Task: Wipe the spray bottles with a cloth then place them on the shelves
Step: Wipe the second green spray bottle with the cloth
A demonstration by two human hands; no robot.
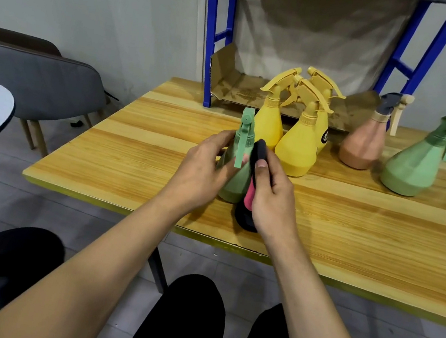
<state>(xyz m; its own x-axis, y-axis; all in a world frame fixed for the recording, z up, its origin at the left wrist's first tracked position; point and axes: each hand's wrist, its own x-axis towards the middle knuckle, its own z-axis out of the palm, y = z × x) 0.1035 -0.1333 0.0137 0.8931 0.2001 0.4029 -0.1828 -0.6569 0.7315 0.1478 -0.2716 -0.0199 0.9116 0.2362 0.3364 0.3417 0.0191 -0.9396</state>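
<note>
The left hand [201,171] wraps around a green spray bottle [234,170] that stands near the front edge of the wooden desk [353,224], fingers curled round its neck and thumb across its body. The right hand [272,197] is closed on a black and pink cloth [249,199] and presses it against the right side of that bottle; the cloth's lower end hangs down to the desk top.

Behind the held bottle, toward the middle of the desk, three yellow spray bottles [295,148] stand upright, bunched together and touching. To their right stands a pink spray bottle [363,144] with a grey top, and near the right edge a second green spray bottle [411,169], just beside the pink one.

At the back edge stands a blue metal shelf frame [214,50] with a sheet of cardboard [237,89] on its lowest level. A grey chair [40,81] stands left of the desk.
</note>
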